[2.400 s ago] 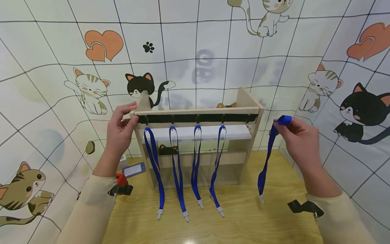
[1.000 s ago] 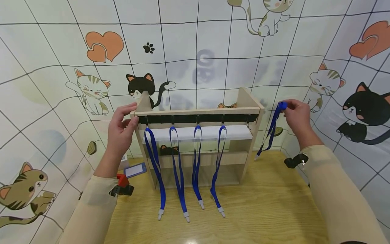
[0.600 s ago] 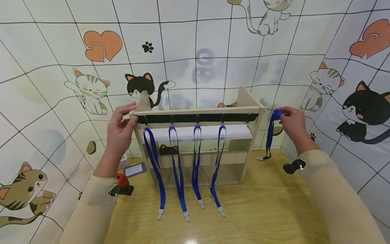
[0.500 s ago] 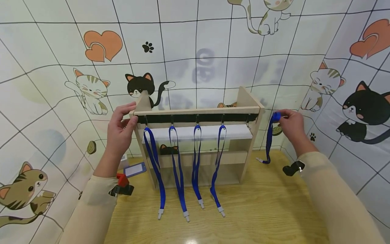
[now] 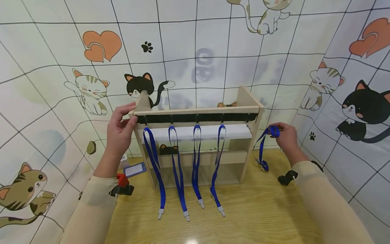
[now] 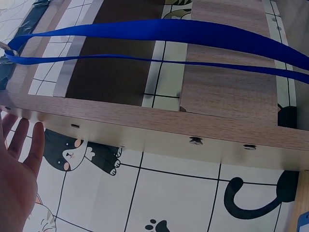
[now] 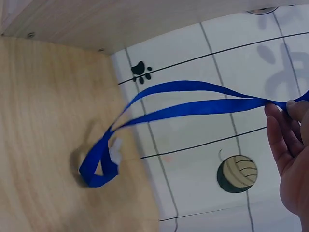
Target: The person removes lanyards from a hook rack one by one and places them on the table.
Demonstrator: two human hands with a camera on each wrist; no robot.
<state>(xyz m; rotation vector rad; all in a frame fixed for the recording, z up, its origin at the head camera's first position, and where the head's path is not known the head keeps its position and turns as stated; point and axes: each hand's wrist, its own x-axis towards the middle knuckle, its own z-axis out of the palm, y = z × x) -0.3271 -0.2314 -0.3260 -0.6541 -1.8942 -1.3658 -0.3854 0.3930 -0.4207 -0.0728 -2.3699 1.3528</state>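
My right hand [image 5: 286, 136] pinches a blue lanyard [image 5: 261, 149] beside the right side of a small wooden shelf [image 5: 195, 111]. The strap droops from my fingers, and in the right wrist view its lower end lies bent on the table, with the white clip [image 7: 115, 151] partly hidden. My left hand [image 5: 121, 130] rests on the shelf's upper left corner, thumb at the front edge and fingers fairly straight against the outer side. Several blue lanyards [image 5: 179, 169] hang from hooks on the black strip [image 5: 210, 117]; the rightmost hook [image 5: 247, 122] bears none.
On the table [image 5: 189, 220], a blue-framed card holder [image 5: 134, 169] lies left of the shelf, near a red object [image 5: 122, 180] partly hidden by the left wrist's camera. Cat-printed white walls [image 5: 179, 40] stand close behind and at both sides.
My right hand first went up and away, then came down with the lanyard, whose lower end now bends on the table. My left hand stays at the shelf corner.
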